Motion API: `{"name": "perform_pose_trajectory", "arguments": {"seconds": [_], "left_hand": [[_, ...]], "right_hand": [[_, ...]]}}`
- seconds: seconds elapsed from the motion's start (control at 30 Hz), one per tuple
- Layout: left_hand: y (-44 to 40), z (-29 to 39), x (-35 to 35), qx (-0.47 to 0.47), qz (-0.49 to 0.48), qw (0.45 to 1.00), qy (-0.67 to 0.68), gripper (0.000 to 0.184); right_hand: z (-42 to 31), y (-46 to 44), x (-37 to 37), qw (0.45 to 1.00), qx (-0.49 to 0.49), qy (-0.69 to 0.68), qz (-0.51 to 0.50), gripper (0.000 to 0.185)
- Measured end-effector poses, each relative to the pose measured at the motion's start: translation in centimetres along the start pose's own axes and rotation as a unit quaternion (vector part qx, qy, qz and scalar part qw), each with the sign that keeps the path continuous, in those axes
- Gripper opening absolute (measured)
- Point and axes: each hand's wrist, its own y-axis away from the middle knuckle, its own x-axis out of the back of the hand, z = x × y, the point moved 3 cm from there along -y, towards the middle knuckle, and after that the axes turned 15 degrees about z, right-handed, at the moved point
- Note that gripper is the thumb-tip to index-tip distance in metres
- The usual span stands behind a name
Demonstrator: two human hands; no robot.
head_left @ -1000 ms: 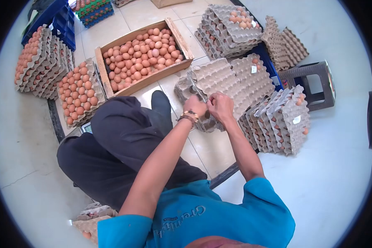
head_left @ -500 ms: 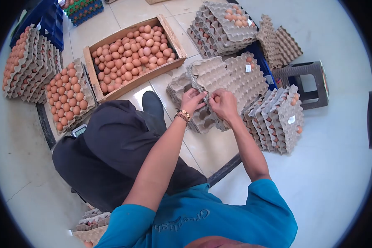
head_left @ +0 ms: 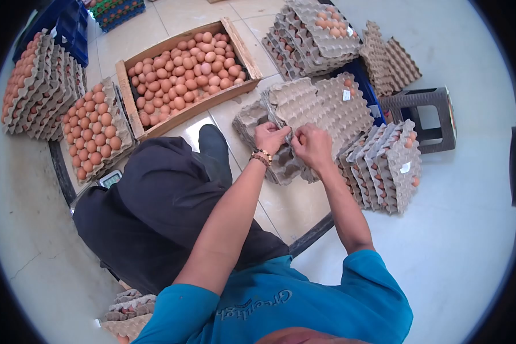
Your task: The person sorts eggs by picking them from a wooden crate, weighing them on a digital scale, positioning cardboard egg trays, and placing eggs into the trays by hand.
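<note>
Both hands meet at the near edge of some grey cardboard egg trays in front of me. My left hand, with beaded bracelets at the wrist, has its fingers closed in a pinch on a tray edge. Close beside it, my right hand is closed too, thumb and fingers pinched at the same edge. The fingertips hide exactly what is gripped between them. Beyond them lies another tray section with a few brown eggs and a white label at its far corner.
A wooden crate full of loose brown eggs stands ahead. Egg-filled tray stacks are at left, far right and near right. A grey plastic stool lies on its side. A small digital display sits by my knee.
My left hand has shifted slightly right, nearer my right hand, its fingers still at the tray edge. The view has moved very slightly; the trays stay in place.
</note>
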Motion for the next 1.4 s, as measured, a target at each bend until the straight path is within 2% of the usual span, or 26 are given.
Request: {"name": "perform_pose_trajectory", "arguments": {"seconds": [0.5,0.6,0.7,0.8,0.93,1.03,1.2,1.4], "left_hand": [[-0.5,-1.1,0.8,0.011,0.001,1.000,0.014,0.017],[-0.6,-1.8,1.3,0.071,-0.050,0.995,0.053,0.016],[-0.1,-1.7,1.5,0.099,-0.091,0.985,0.112,0.017],[0.4,-1.0,1.7,0.111,-0.130,0.977,0.129,0.020],[0.8,-0.2,1.4,0.142,-0.177,0.961,0.160,0.025],[1.4,0.5,1.3,0.133,-0.187,0.967,0.108,0.024],[1.8,1.4,0.6,0.086,-0.198,0.966,0.139,0.026],[1.2,0.2,0.3,0.059,-0.155,0.978,0.122,0.023]], "right_hand": [[0.0,0.9,-1.6,1.000,0.009,-0.007,-0.005,0.016],[-0.8,0.4,-0.8,0.998,-0.028,-0.017,-0.045,0.019],[-1.4,-1.1,-0.2,0.997,-0.026,-0.027,-0.064,0.021],[-1.3,-2.2,0.0,0.988,-0.068,-0.005,-0.138,0.025],[-0.9,-3.0,0.4,0.990,-0.047,0.015,-0.132,0.022],[-0.7,-3.6,1.1,0.989,-0.024,0.019,-0.143,0.019],[0.2,-4.2,1.8,0.992,0.026,0.001,-0.121,0.017],[0.1,-4.3,1.4,0.991,0.012,0.003,-0.134,0.020]]}}
